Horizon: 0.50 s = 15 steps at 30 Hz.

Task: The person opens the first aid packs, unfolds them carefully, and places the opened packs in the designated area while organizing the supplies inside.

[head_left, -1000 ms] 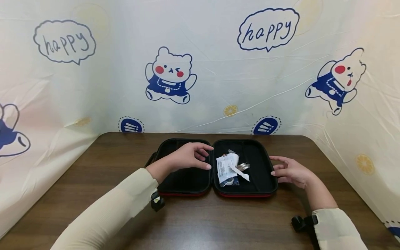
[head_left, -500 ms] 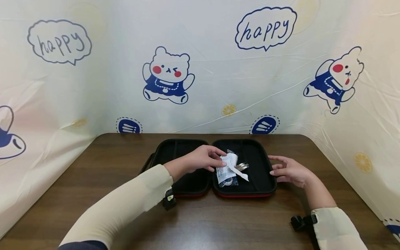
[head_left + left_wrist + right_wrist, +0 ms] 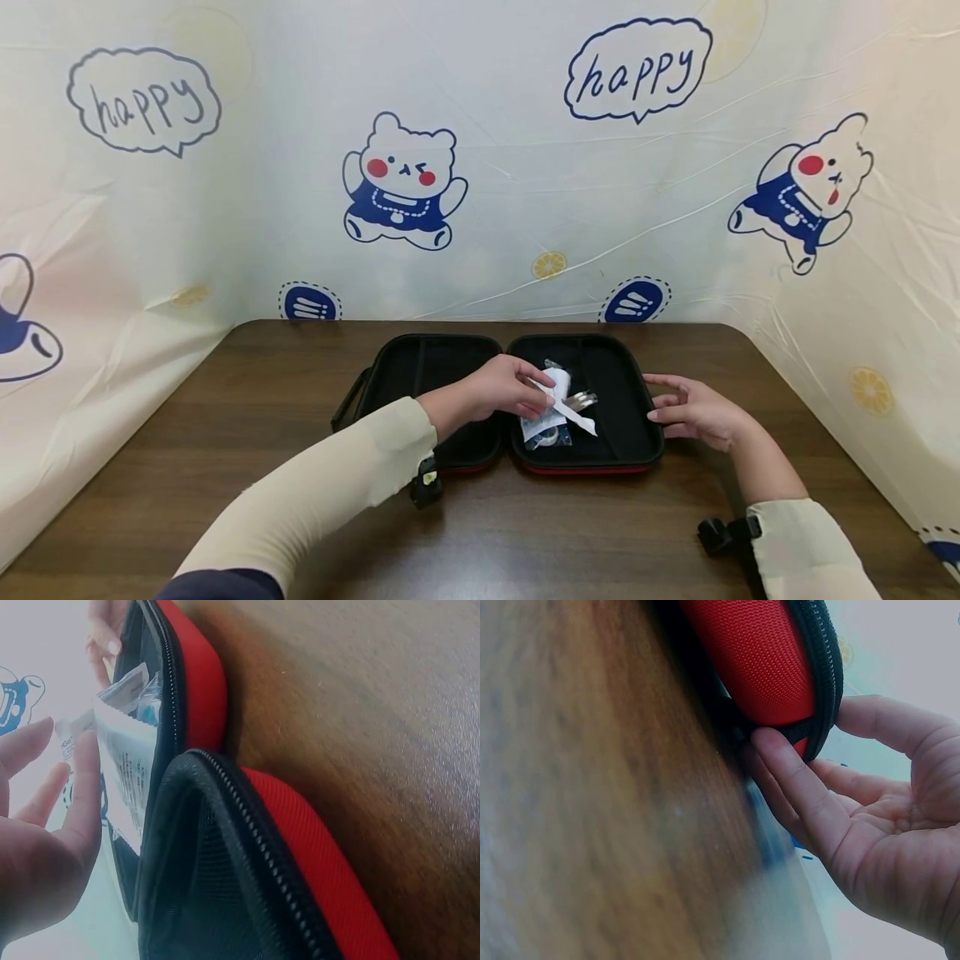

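An unzipped black-lined case with red outside lies spread on the table, its left half (image 3: 397, 367) and right half (image 3: 626, 425) side by side. In the right half sit a white printed packet (image 3: 126, 772), a white strip (image 3: 581, 419), a small blue-and-clear bag (image 3: 551, 437) and a silvery piece (image 3: 581, 401). My left hand (image 3: 506, 387) hovers over the packet, fingertips right at it; thumb and fingers are apart in the left wrist view. Extended fingers of my right hand (image 3: 877, 802) rest against the case's right side, by a black strap at the red corner.
The brown wooden table (image 3: 525, 533) spreads around the case. A carrying loop (image 3: 348, 400) sticks out at the case's left side. Behind the table hangs a pale printed cloth (image 3: 510, 192) with cartoon bears. Each wrist wears a small black camera (image 3: 426, 483).
My left hand has moved right, from over the case's middle to the white packet. My right hand stays at the case's right side.
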Tool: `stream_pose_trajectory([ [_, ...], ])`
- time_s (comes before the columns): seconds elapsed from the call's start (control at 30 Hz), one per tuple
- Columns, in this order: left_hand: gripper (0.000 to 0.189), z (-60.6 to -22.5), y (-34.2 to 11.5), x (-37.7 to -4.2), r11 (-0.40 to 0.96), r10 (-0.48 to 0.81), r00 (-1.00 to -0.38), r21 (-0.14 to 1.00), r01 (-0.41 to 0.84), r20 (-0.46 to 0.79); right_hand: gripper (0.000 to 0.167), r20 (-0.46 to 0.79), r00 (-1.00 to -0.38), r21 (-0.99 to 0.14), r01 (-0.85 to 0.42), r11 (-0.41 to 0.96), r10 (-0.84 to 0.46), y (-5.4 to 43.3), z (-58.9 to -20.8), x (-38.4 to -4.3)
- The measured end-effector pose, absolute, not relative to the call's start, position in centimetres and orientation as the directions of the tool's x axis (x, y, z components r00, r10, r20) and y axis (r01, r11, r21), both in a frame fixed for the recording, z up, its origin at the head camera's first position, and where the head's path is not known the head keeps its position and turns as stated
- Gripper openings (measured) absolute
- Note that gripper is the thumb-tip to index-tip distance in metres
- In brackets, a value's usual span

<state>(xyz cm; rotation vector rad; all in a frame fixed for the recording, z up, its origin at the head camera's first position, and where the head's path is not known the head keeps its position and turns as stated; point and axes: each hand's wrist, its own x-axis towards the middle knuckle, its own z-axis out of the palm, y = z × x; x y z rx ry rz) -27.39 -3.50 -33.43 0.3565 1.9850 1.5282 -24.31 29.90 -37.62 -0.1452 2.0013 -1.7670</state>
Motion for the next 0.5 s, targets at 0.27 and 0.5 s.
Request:
stream_pose_trajectory([
  [0.27, 0.022, -34.0, -3.3, -27.5, 0.295, 0.522, -0.803, 0.944, -0.148, -0.289, 0.082, -0.273, -0.886, -0.960, 0.226, 0.167, -0.374, 30.0, -37.6, -24.3],
  [0.5, 0.017, -34.7, -2.9, -27.4, 0.255, 0.489, -0.826, 0.952, -0.171, -0.279, 0.082, -0.271, -0.888, -0.960, 0.223, 0.168, -0.372, 29.9, -37.6, -24.3],
])
